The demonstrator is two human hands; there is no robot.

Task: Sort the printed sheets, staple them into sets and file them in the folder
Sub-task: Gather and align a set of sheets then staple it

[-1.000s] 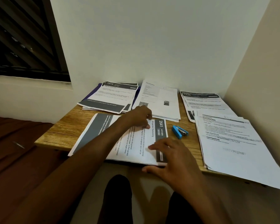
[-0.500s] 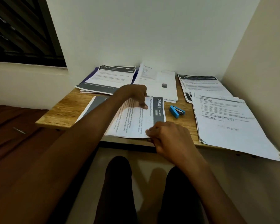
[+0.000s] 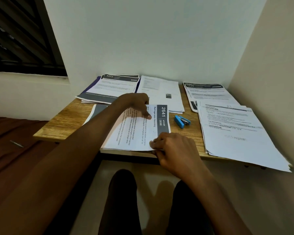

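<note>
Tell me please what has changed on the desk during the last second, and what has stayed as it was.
The right hand, flat on the 2641 sheet a second ago, slid back to its near right corner and now pinches it at the desk edge. The left hand still presses a fingertip on the sheet's upper part. The blue stapler and the other paper stacks have not moved; the camera only shifted.

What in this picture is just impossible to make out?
Head view only:
- Body text on the right-hand stack: blurred.
- The purple folder: mostly hidden beneath the 1573 sheets.
- How many pages the right hand pinches of the 2641 set: its fingers cover the corner.
</note>
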